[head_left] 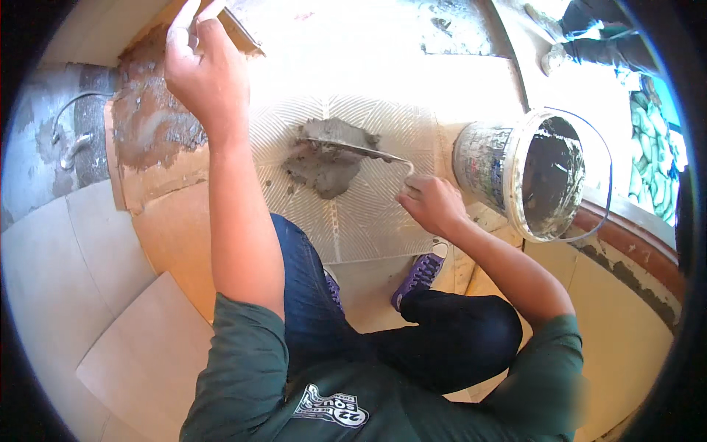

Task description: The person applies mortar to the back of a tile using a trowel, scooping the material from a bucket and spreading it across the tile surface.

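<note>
Outward from the left edge of the grooved tile [390, 228], a looped cable [74, 102] on a grey wall, then a mortar-smeared patch [151, 118]. Along the same edge, left hand [210, 77] raised on an outstretched forearm, fingers partly bent; whether grasping anything, impossible to tell. Near the tile's middle, a heap of grey mortar [324, 173], with the blade of a trowel [368, 152] lying across; toward the right edge, right hand [434, 205] clasped about the trowel's handle. At the near edge, purple shoes [421, 276]. Blocking the right edge, a mortar-coated bucket [479, 158]; farther out, another person's legs [607, 50] and piled green objects [652, 151]. White lettering on the dark green shirt [412, 401]; smeared print on the bucket. Tile ridged in slanting lines, far edge lost in glare; at lower left, plain beige slabs [143, 353]; at far right, red-brown edging [626, 239].
</note>
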`<state>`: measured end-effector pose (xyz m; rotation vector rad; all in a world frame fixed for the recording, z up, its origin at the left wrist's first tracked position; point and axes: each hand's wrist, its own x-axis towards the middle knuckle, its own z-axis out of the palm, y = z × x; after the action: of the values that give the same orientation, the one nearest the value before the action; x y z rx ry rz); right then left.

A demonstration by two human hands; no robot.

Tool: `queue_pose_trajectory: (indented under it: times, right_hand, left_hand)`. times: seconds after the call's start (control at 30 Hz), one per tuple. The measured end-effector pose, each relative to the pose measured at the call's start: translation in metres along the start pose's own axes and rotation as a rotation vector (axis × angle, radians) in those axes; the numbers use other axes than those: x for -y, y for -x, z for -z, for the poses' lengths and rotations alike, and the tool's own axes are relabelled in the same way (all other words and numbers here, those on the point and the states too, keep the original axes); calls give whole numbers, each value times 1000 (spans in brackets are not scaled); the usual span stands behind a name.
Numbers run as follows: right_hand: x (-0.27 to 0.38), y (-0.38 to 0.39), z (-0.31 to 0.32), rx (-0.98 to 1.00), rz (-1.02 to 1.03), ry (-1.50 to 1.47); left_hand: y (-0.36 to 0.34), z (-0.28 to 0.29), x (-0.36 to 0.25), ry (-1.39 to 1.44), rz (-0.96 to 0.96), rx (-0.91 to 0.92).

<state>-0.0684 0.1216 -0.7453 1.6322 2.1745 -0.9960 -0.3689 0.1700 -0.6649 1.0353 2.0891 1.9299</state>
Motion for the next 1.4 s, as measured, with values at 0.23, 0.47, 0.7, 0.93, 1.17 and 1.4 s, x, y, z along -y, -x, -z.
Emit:
queue_pose_trajectory:
  times: [0.23,0.47,0.7,0.93,1.17,1.4]
  right_hand:
    - [-11,52,51,-59,10,-272]
    - [-48,134,94,-116,-164,-716]
    - [-113,239,83,-636,-155,-622]
    - [-154,253,48,-826,-237,-550]
    - [-180,231,9,-934,-175,-762]
    - [-198,226,-18,-975,-221,-722]
  left_hand:
    - [-19,-2,30,-35,-224,-41]
    - [-10,-18,46,-79,-92,137]
    - [42,-81,59,-118,-60,492]
    - [124,-254,-50,140,-236,1302]
    - [198,-378,-135,-48,-234,1699]
    - [230,-454,-129,-466,-339,1964]
